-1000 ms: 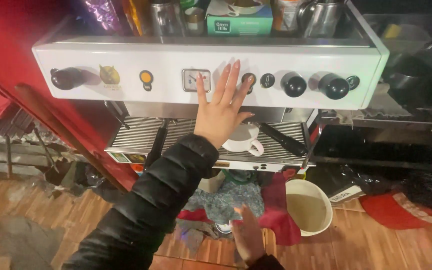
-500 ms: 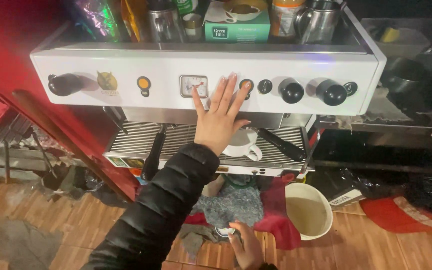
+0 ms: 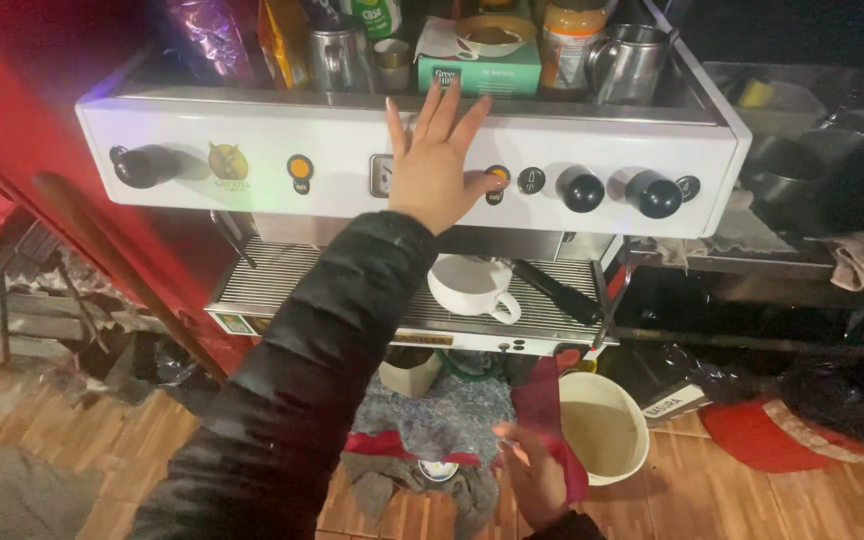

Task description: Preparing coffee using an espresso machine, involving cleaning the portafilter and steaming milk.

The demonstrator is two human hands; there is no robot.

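Against the white front panel of the espresso machine (image 3: 252, 140), the left hand (image 3: 439, 165) lay flat with its fingers spread and pointing up, the fingertips reaching the panel's top edge. Its grip was open and held nothing; the thumb touched the orange button (image 3: 497, 180) at its right. The arm came up from below in a black padded sleeve (image 3: 292, 400), crossing the drip tray (image 3: 272, 275). Just below the hand, a white cup (image 3: 470, 287) stood on that tray, beside the black portafilter handle (image 3: 555, 291), and apart from the palm. Two black knobs (image 3: 581, 189) sat further right on the panel. Low in view, the right hand (image 3: 532, 475) hung loosely open over the wooden floor (image 3: 32, 430), empty, just beside a red cloth (image 3: 544, 400) and near a white bucket (image 3: 604, 432).
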